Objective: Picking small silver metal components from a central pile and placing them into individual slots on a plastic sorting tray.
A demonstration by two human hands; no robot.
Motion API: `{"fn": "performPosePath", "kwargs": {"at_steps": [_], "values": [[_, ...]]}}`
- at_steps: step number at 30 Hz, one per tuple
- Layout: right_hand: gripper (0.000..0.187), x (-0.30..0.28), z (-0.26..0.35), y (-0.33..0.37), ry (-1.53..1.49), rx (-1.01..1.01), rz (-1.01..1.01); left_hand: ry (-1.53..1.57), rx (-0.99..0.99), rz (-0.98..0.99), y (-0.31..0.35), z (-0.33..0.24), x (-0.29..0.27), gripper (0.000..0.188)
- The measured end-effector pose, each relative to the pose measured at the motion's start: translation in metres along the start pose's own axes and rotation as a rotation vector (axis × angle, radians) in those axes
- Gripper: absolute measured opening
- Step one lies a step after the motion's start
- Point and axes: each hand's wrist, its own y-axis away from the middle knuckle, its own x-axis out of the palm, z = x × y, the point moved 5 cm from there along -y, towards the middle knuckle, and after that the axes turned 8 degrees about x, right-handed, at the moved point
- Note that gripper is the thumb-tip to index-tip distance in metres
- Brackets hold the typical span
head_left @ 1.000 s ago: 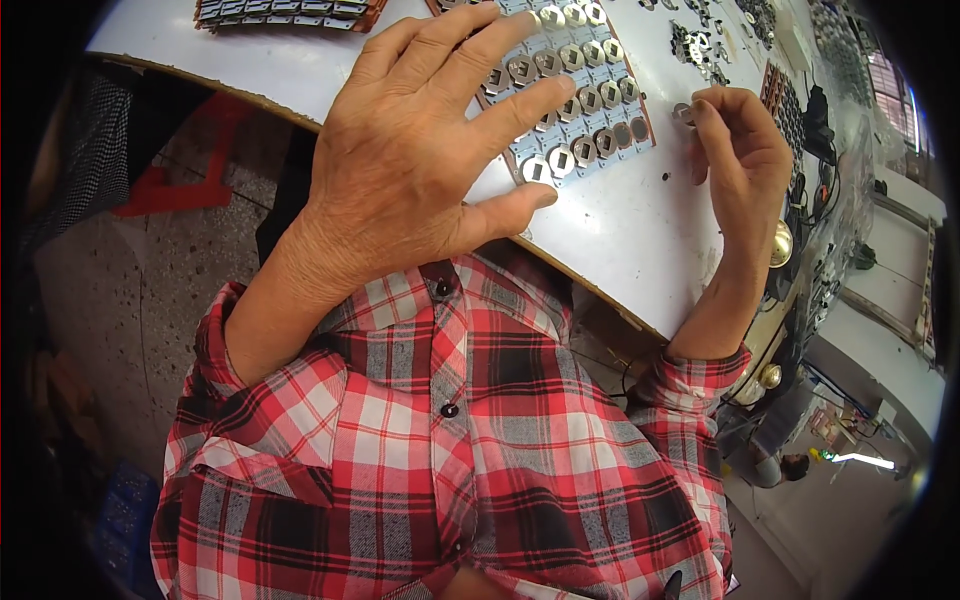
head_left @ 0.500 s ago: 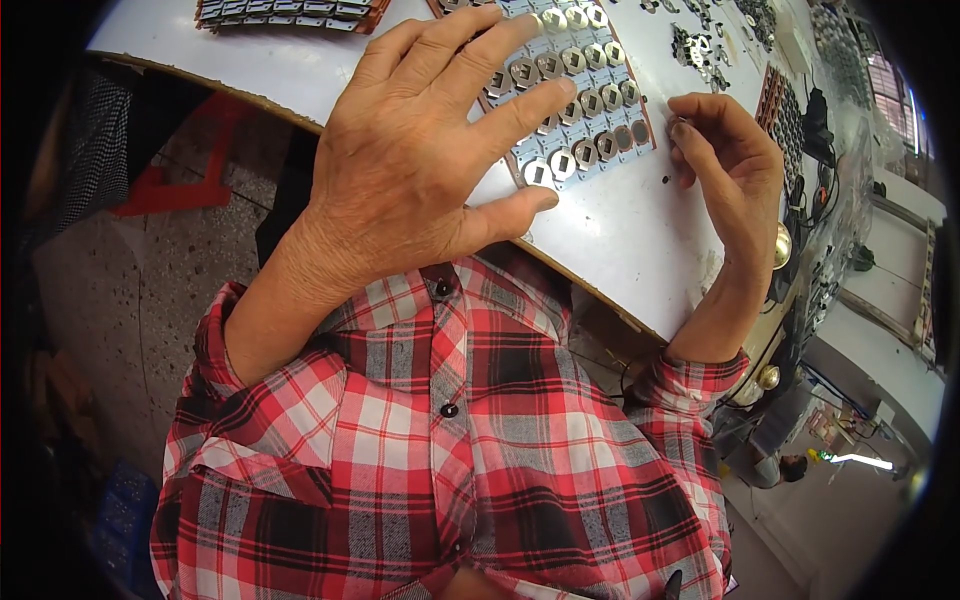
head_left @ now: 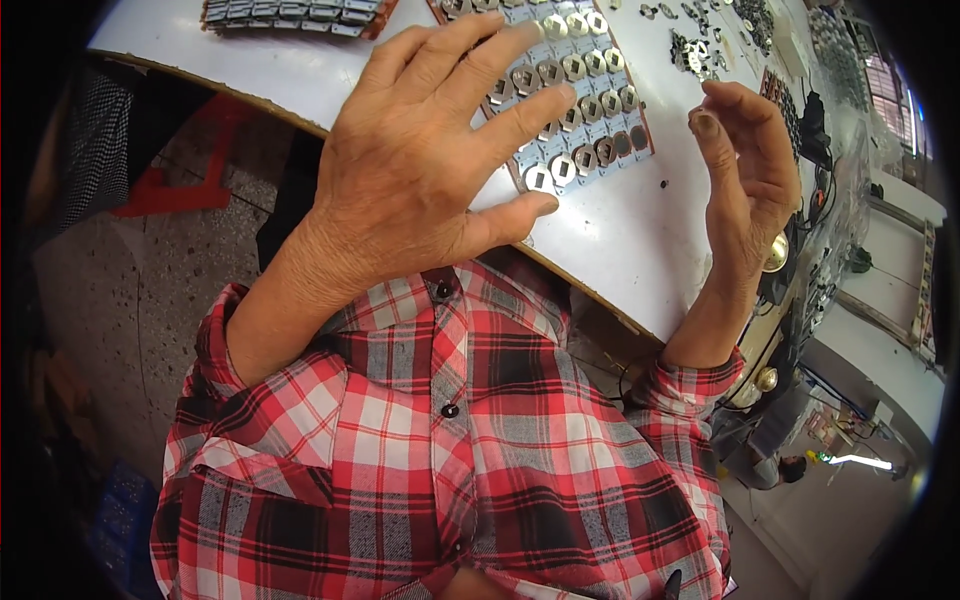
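Note:
A panel of small light-blue circuit boards (head_left: 592, 132) lies on the white table, set with rows of round silver metal clips with cut-out centres. The two rounds at the right end of its nearest row look darker than the others. My left hand (head_left: 405, 150) rests spread over the panel's left part, fingers apart, hiding some of the rows. Right of the panel, my right hand (head_left: 752, 165) is raised with curled fingers. A gap shows between its thumb and index fingertip, and I see nothing held there.
A stack of similar panels (head_left: 295, 14) lies at the far left of the white table (head_left: 625, 240). Loose metal clips (head_left: 692, 52) are scattered beyond my right hand. Another board panel (head_left: 780, 100) and cables (head_left: 822, 190) lie to the right. A red stool (head_left: 185, 190) stands below the table's left edge.
My right hand has moved right, away from the panel's edge, and its thumb and index finger have parted. My left hand has stayed nearly in place on the panel.

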Motion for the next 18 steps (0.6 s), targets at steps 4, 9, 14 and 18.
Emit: {"fn": "performPosePath", "kwargs": {"at_steps": [4,9,14,18], "values": [[0.015,0.000,0.001,0.009,-0.036,0.163,0.088,0.037,-0.035,0.062,-0.006,-0.003,-0.012,0.065],[0.016,0.011,-0.001,0.017,0.025,-0.016,0.133,0.084,-0.023,0.104,-0.004,-0.007,-0.006,0.068],[0.021,0.019,0.004,0.025,-0.094,-0.013,0.264,-0.010,-0.004,0.050,0.005,-0.019,-0.015,0.065],[0.023,0.016,-0.001,0.028,-0.089,0.024,0.298,0.026,-0.001,0.040,0.003,-0.020,-0.007,0.066]]}}
